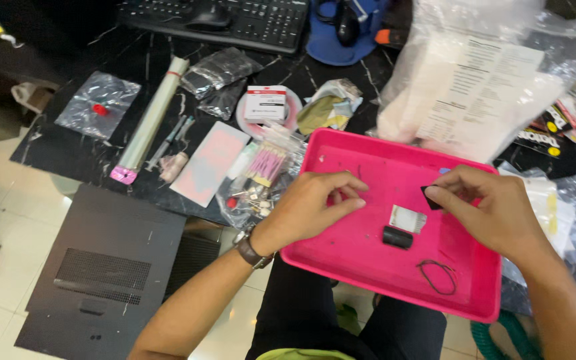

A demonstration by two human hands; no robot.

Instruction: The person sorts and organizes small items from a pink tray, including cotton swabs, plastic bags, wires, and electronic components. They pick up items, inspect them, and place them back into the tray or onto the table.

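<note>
Pink tray (341,250): right hand (485,203) pinches small black part (431,198); left hand (315,203) fingers together, empty.

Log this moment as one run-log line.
left hand: fingers pinched over pink tray | right hand: pinching small black piece | in tray: black cylinder, black wire loop

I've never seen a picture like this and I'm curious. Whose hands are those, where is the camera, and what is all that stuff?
The camera sits on a person's head and looks down, so you see their own two hands. Both work over a pink tray. The right hand pinches a small black piece. The left hand, with a wristwatch, has its fingers pinched together; what is in its grip is too small to tell. In the tray lie a black cylinder, a white tag and a loop of dark cord. Bags and a keyboard lie behind.
</note>
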